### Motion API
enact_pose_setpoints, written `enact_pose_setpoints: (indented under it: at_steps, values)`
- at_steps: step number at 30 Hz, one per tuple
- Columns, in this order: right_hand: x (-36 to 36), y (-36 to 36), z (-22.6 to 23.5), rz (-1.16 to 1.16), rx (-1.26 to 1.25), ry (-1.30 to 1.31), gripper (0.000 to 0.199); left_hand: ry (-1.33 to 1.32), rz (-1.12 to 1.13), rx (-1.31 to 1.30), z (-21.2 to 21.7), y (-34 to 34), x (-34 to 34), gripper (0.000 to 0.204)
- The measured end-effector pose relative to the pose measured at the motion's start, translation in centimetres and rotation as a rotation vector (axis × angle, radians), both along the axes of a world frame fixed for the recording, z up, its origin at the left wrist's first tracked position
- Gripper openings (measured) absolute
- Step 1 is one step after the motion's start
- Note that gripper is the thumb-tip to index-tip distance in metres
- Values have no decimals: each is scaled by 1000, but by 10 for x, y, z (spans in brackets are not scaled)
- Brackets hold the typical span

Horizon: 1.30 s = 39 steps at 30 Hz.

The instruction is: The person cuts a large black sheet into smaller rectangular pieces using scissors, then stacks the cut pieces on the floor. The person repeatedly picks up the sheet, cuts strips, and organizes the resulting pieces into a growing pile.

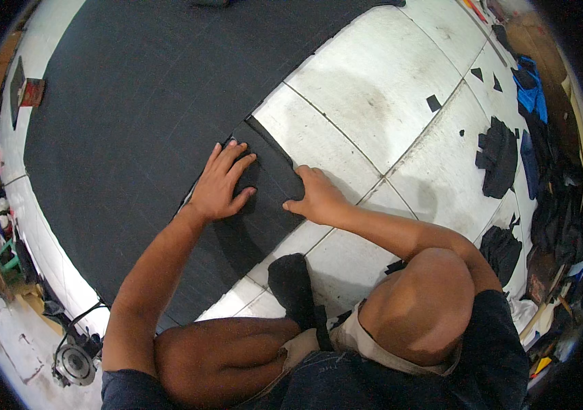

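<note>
From here I see a broad dark cloth spanning upper left to centre, likely soft and easily rucked. A smaller dark piece lies mid-frame; I'd take it by its edges. The left hand rests spread; the right hand meets its right edge, pinching or not, I can't tell.

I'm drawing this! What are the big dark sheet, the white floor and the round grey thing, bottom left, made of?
The big dark sheet looks like matte fabric, since it shows no shine. The white floor seems smooth ceramic tile, given its dark joints and soft gloss. The round grey thing is probably bare metal: it gleams.
</note>
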State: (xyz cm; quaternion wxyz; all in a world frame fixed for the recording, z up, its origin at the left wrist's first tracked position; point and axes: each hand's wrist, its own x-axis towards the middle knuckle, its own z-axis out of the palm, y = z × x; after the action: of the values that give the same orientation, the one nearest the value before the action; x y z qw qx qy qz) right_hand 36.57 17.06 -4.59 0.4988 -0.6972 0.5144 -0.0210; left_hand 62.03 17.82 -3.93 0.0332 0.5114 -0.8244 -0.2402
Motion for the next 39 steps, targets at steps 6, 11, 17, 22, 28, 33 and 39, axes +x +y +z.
enact_pose_setpoints:
  at_steps: [6, 11, 17, 22, 28, 33, 39]
  values:
    - [0, -9, 1, 9, 131, 22, 71, 39, -5, -32, -2, 0, 0, 66]
    - [-7, -14, -13, 74, 87, 14, 59, 73, 14, -60, 0, -1, 0, 68]
    - [-56, -50, 1, 139, 392, 126, 46, 70, 104, -174, 4, -2, 8, 67]
    - [-119, -57, 41, -82, 667, -312, 45, 88, 198, -156, 8, -9, 8, 61]
    - [-175, -87, 120, -294, 490, -422, 39, 77, 214, -182, 28, -19, -8, 49]
    - [-229, -97, 147, -485, 361, -579, 44, 16, 217, -192, 35, -27, -18, 46]
    - [-278, -85, 165, -658, 226, -810, 38, -77, 235, -155, 47, -29, -36, 41]
